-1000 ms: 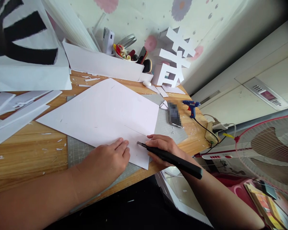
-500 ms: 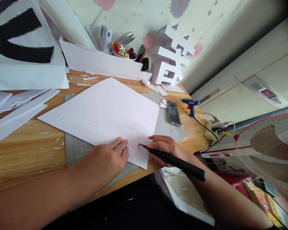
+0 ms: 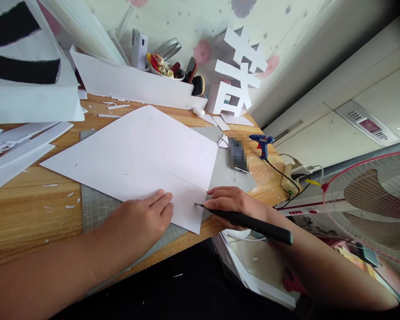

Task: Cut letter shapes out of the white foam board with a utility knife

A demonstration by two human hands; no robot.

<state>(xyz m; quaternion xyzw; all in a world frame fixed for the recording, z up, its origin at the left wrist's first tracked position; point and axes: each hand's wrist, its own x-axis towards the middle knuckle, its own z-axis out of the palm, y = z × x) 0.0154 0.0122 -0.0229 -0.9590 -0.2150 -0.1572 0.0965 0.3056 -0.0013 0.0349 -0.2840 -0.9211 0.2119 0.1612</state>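
Observation:
A large white board [image 3: 136, 146] lies flat across a grey cutting mat [image 3: 102, 202] and overhangs it on the left. Thin lines show on the board's lower right part. My left hand [image 3: 150, 218] presses on its near edge with fingers stretched out flat. In my right hand [image 3: 228, 204] is a black utility knife [image 3: 253, 225], its handle slanting down to the right. The knife's tip touches the board at one of the lines, close to the right edge. My right fingers are closed about the knife near its blade end.
A blue glue gun [image 3: 263, 144] and a blurred dark object [image 3: 238, 154] lie to the right, near a power strip [image 3: 290, 178]. White built-up letter shapes [image 3: 235, 73] stand at the back. White strips [image 3: 16, 151] lie at left; a fan [image 3: 373, 204] stands at right.
The knife's tip has shifted slightly along the line toward the board's right edge, and its handle has swung a little to the right. My left hand stays on the board. The view has shifted slightly.

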